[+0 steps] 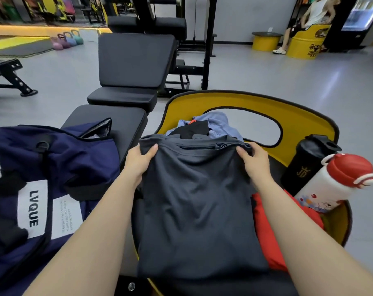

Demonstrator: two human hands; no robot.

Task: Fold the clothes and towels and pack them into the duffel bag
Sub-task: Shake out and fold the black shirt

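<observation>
A dark grey shirt lies folded lengthwise on the seat of a yellow barrel chair. My left hand grips its far left corner, thumb on top. Its far right corner is pinched by my right hand. Beyond the shirt sits a pile of other clothes: a light blue garment and a black one. A red garment shows under the shirt's right edge. The navy duffel bag stands open on the left, on a black bench.
A black shaker bottle and a white bottle with a red cap lean in the chair's right side. Black weight benches stand ahead. Grey floor surrounds them; a person sits on a yellow drum far right.
</observation>
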